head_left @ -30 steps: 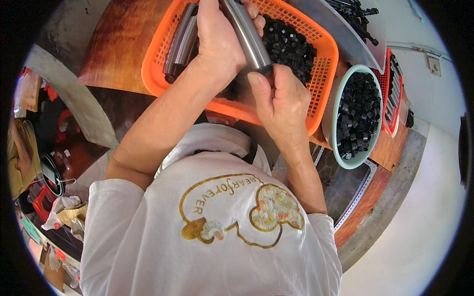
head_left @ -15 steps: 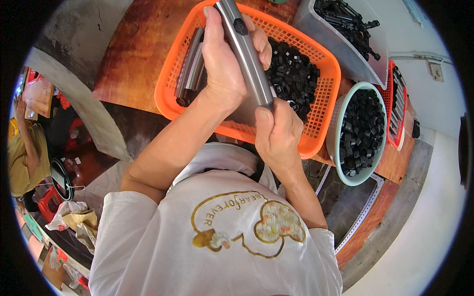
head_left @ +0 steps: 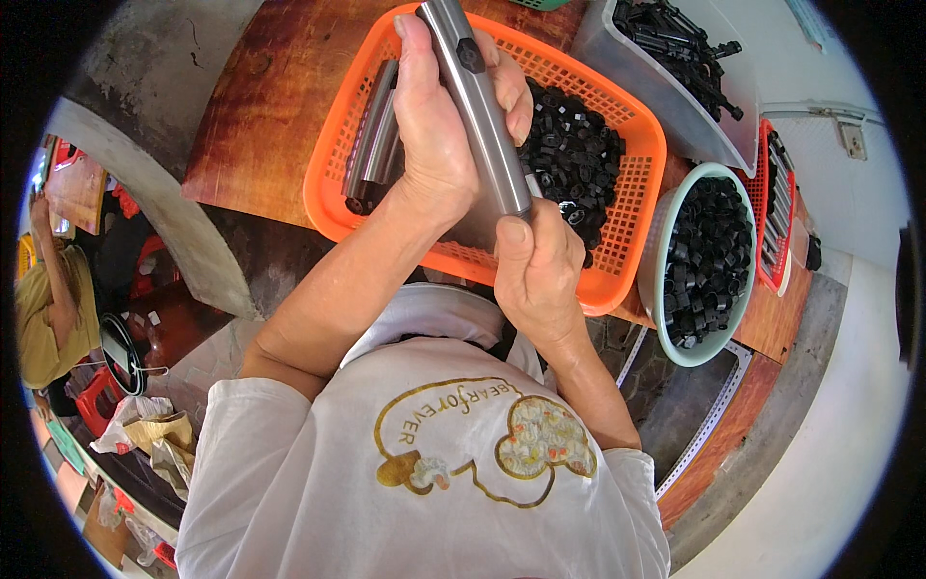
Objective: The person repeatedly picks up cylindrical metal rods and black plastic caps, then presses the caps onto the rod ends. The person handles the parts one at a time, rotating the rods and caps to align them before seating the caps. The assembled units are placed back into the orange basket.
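I keep the left hand's (head_left: 436, 145) grip round the long, shiny grey metal tube (head_left: 488, 124), upper middle of the frame; the right hand's (head_left: 542, 275) grip, at its low end, I cannot tell; less black shows there than a second ago, so maybe that end fits closer.

Bright light pales the wall (head_left: 873, 222) at right and draws a glossy streak down the tube (head_left: 489, 135), while deep shadow fills the space beneath the tabletop (head_left: 260, 106). The tube appears sharp; bags (head_left: 166, 432) at far left look softer. Fisheye distortion bends straight edges toward a black, blue-fringed rim.
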`<move>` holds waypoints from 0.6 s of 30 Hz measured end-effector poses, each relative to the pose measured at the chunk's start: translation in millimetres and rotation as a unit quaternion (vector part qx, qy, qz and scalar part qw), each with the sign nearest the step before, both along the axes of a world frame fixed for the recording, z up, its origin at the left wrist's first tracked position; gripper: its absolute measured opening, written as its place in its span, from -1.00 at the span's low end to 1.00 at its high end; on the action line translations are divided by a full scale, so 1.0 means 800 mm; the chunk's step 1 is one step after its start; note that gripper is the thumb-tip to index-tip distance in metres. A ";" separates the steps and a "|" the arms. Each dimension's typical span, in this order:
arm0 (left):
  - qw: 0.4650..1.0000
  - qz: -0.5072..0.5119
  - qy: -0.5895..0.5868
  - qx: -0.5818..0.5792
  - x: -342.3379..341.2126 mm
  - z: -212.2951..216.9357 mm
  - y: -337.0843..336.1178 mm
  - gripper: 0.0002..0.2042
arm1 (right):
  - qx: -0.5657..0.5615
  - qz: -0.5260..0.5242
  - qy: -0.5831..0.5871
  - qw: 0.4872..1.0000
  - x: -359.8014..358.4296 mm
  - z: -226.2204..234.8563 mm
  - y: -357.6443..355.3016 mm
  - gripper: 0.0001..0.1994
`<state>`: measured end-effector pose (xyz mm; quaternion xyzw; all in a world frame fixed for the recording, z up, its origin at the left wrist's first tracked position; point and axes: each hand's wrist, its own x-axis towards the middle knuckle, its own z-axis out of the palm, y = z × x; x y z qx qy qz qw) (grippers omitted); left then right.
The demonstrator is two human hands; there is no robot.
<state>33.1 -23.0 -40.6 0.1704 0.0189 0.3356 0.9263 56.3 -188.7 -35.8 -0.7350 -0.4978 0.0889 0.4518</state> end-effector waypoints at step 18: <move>1.000 0.020 0.010 0.018 -0.005 0.009 0.001 -0.35 | 0.006 -0.002 0.108 0.994 -0.009 0.006 0.007 -0.66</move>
